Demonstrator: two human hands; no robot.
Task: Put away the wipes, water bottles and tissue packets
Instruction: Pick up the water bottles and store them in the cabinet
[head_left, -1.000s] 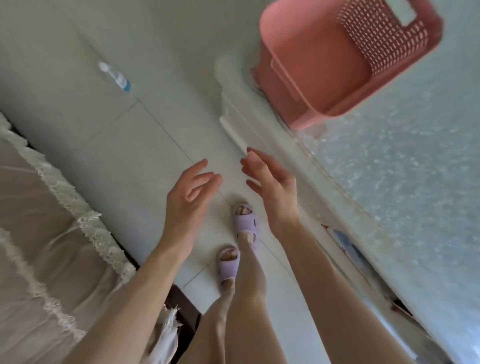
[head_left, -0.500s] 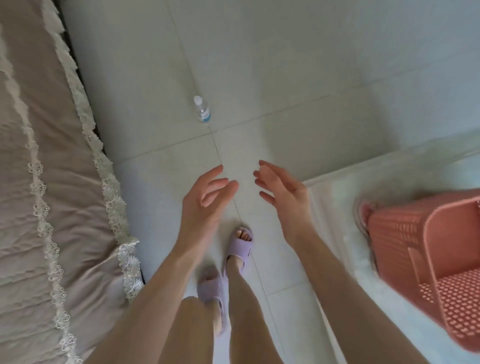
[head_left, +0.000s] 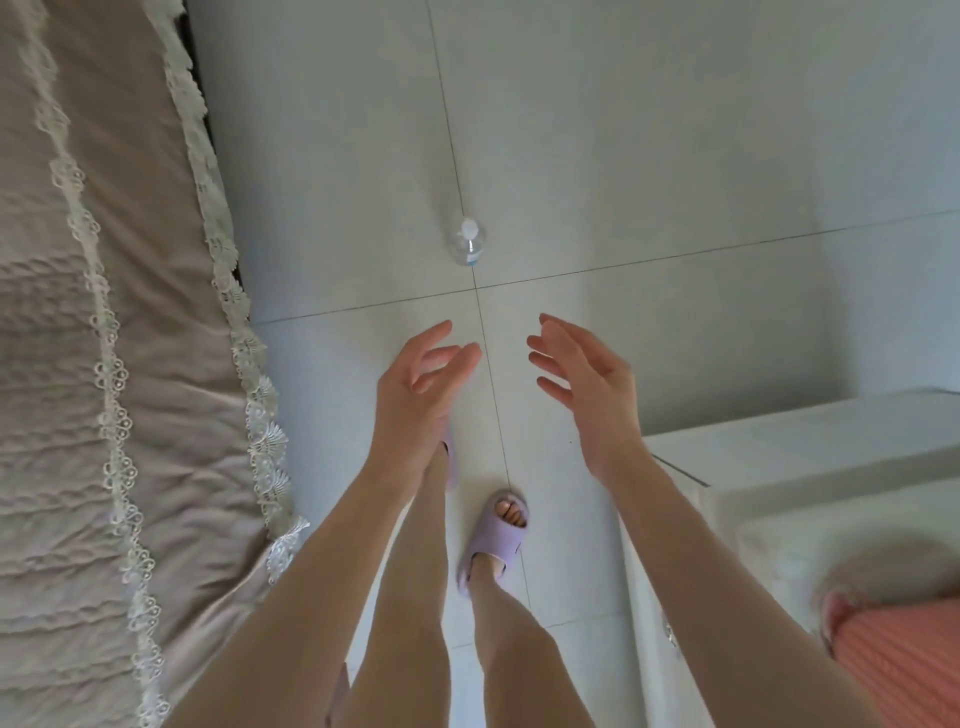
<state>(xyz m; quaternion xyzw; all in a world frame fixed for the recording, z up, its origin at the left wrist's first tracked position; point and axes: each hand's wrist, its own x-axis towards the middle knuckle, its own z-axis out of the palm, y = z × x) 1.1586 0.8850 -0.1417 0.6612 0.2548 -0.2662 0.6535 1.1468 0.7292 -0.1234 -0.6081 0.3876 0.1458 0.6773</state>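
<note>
Clear plastic water bottle with white cap (head_left: 468, 242) stands upright on pale tiled floor (head_left: 649, 156), ahead of both hands. Left hand (head_left: 415, 395) and right hand (head_left: 592, 384) empty, fingers loosely spread. Advice: stoop, grip the body below the cap.

Water bottle (head_left: 468, 244) ahead of my left hand (head_left: 415, 395) and right hand (head_left: 592, 384): clear, white cap, touch of blue on the label; floor (head_left: 649, 156) is pale grey tile, thin dark grout lines. Left of my left hand, bedspread (head_left: 130, 312) is taupe, with white lace trim (head_left: 223, 249) in loops and fans. Slipper (head_left: 498, 535) below my hands is lilac; right of my right hand, basket (head_left: 904, 665) is salmon pink, finely ribbed.
</note>
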